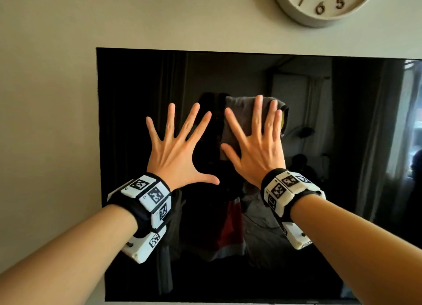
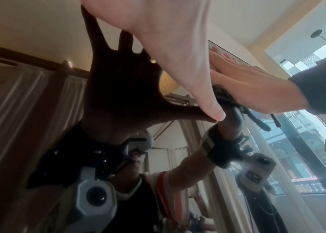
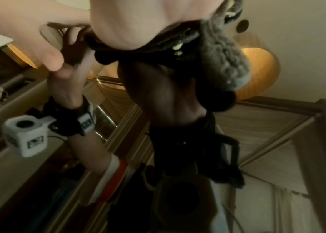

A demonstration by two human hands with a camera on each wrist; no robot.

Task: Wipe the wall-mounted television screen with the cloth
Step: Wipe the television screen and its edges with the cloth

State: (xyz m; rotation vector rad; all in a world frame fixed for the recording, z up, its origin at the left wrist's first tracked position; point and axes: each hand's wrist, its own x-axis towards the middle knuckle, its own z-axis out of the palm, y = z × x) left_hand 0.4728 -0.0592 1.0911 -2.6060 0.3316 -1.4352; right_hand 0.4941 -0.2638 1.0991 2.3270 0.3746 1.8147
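A: Nearest the lens, what is the right hand (image 1: pixel 258 145) doing?

B: It lies flat with fingers straight, pressing the grey cloth (image 1: pixel 237 113) against the television screen (image 1: pixel 141 81).

A: And beside that grip?

B: The left hand (image 1: pixel 180 149) spreads flat on the bare glass, fingers apart. Above the cloth hangs a wall clock (image 1: pixel 319 3).

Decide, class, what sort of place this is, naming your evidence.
Probably a living room or bedroom at home: a television screen mounted on a plain wall, a wall clock above it, and curtains and a window reflected in it.
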